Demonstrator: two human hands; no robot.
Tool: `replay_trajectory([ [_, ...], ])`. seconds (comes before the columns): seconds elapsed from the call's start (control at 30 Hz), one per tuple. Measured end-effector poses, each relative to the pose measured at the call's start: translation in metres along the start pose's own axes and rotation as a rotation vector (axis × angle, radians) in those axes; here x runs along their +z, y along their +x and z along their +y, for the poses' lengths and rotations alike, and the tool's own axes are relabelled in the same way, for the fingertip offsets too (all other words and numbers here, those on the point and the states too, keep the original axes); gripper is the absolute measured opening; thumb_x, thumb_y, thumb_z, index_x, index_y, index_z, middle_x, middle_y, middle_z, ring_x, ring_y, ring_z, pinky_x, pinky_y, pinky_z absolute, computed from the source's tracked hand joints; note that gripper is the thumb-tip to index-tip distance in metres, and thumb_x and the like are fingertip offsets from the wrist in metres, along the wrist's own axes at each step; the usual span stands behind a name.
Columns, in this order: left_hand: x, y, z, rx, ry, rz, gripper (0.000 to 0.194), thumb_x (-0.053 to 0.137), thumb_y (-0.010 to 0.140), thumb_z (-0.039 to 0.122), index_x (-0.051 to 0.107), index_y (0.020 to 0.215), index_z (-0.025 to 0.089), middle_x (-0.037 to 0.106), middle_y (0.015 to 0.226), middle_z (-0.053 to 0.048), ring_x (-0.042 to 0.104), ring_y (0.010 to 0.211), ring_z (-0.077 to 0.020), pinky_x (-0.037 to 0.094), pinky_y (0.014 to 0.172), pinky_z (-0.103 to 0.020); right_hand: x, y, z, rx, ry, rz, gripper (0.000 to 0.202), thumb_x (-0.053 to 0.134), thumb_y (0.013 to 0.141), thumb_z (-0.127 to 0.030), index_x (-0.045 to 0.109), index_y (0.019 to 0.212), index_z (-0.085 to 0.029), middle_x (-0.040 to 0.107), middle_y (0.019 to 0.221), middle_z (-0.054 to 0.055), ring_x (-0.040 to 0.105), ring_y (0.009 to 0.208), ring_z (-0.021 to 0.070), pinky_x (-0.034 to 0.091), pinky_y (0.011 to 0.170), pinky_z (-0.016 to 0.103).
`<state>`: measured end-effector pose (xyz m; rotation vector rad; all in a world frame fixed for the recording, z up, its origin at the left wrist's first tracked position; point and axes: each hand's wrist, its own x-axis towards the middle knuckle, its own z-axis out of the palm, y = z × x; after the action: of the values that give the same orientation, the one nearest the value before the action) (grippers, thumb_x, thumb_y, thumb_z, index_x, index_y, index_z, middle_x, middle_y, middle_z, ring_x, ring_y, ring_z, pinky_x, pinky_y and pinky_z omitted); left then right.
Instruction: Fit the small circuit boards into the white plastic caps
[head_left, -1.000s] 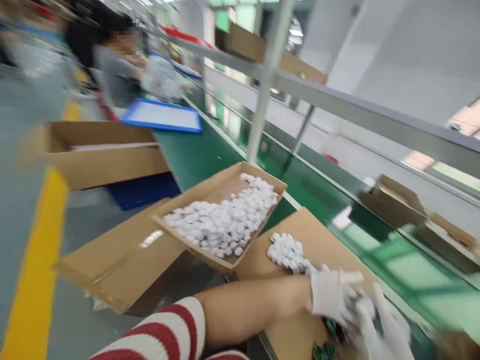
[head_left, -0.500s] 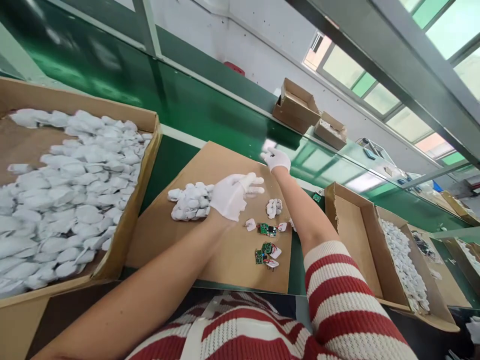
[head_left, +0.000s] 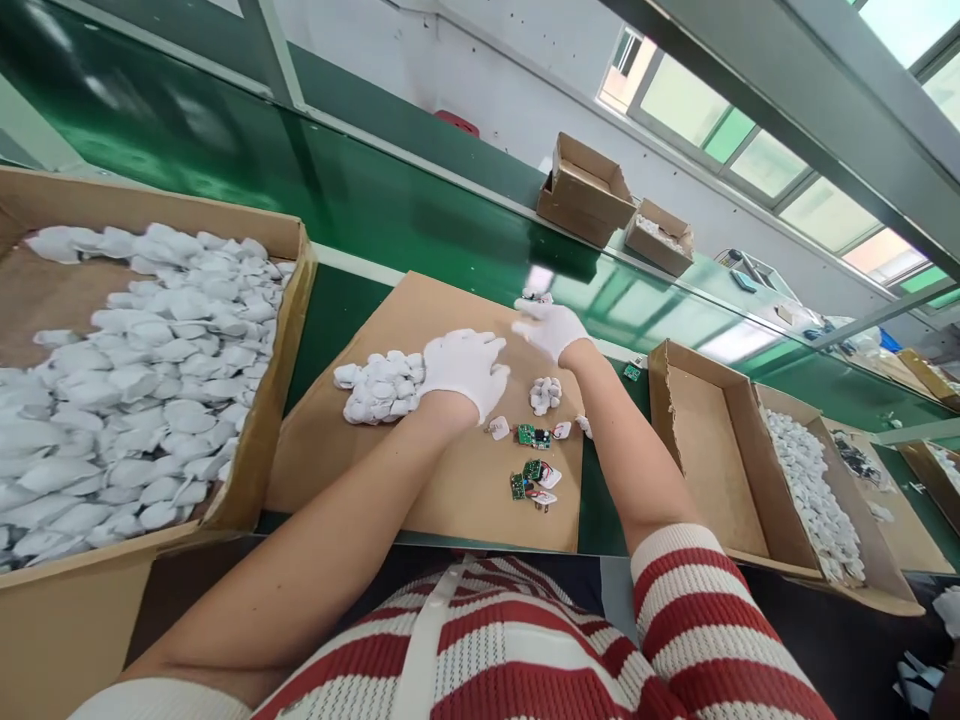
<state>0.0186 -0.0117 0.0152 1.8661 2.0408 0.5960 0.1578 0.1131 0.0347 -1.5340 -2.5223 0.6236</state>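
My left hand (head_left: 463,368), in a white glove, is over the cardboard sheet (head_left: 442,500) with its palm down and fingers spread. Its edge borders a heap of small white plastic pieces (head_left: 381,387). My right hand (head_left: 553,330), also gloved, hovers at the sheet's far edge with fingers stretched toward the left; I see nothing in it. Just beyond its fingers, small whitish parts (head_left: 537,297) lie on the green surface, partly hidden. Nearer me are a small white pile (head_left: 545,396), a green circuit board (head_left: 533,436) with wires, and more wired boards (head_left: 531,480) with white plug pieces.
A large carton (head_left: 296,330) of white pieces stands at left. To the right are a cardboard tray (head_left: 712,460) and a box of small white parts (head_left: 814,490). Cartons (head_left: 585,190) sit on the far ledge. A loose board (head_left: 632,372) lies right of my right forearm.
My left hand has turned palm down and spread its fingers. My right hand has drawn slightly back, and the whitish parts beyond its fingers now show. The camera view has shifted a little.
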Motion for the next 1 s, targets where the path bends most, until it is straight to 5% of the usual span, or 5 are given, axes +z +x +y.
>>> replay_trajectory([
  [0.13,0.013,0.004,-0.002,0.075,0.317,-0.125,0.019,0.060,0.085,0.023,0.079,0.089,0.023,0.079,0.096,-0.010,0.064,0.113,-0.0338,0.028,0.112,-0.057,0.001,-0.060,0.002,-0.010,-0.002,-0.093,0.049,0.071,0.093,-0.027,0.068,0.143,-0.027,0.070,0.141,0.006,0.063,0.134,0.0315,0.048,0.117,0.046],
  [0.3,0.010,-0.001,0.004,0.135,0.114,0.048,0.032,0.050,0.094,0.029,0.080,0.105,0.026,0.079,0.105,-0.008,0.064,0.116,-0.0288,0.032,0.109,-0.050,0.013,-0.101,0.022,0.069,0.166,0.008,0.056,0.059,0.099,-0.020,0.056,0.154,-0.025,0.069,0.142,0.007,0.071,0.121,0.0271,0.053,0.112,0.043],
  [0.57,0.016,0.000,0.005,0.078,0.237,-0.079,0.022,0.061,0.085,0.032,0.074,0.070,0.024,0.076,0.081,-0.010,0.065,0.102,-0.0333,0.024,0.108,-0.058,0.043,-0.110,0.043,0.040,0.029,0.067,0.047,0.054,0.101,-0.017,0.065,0.146,-0.024,0.072,0.137,0.007,0.068,0.123,0.0211,0.052,0.105,0.030],
  [0.8,0.023,-0.009,0.021,0.137,0.066,0.041,0.032,0.054,0.095,0.046,0.081,0.100,0.030,0.078,0.119,-0.008,0.062,0.126,-0.0285,0.035,0.109,-0.046,0.039,-0.110,0.045,0.052,-0.155,-0.028,0.028,0.061,0.100,-0.032,0.081,0.118,-0.027,0.079,0.116,0.008,0.070,0.104,0.0243,0.051,0.089,0.032],
  [1.0,0.027,-0.018,0.026,0.118,-0.042,0.094,0.029,0.061,0.093,0.044,0.079,0.109,0.029,0.077,0.126,-0.007,0.059,0.136,-0.0271,0.028,0.119,-0.046,0.043,-0.116,0.044,0.233,0.504,0.298,0.019,0.068,0.092,-0.021,0.080,0.106,-0.020,0.080,0.111,0.006,0.074,0.100,0.0181,0.057,0.096,0.029],
])
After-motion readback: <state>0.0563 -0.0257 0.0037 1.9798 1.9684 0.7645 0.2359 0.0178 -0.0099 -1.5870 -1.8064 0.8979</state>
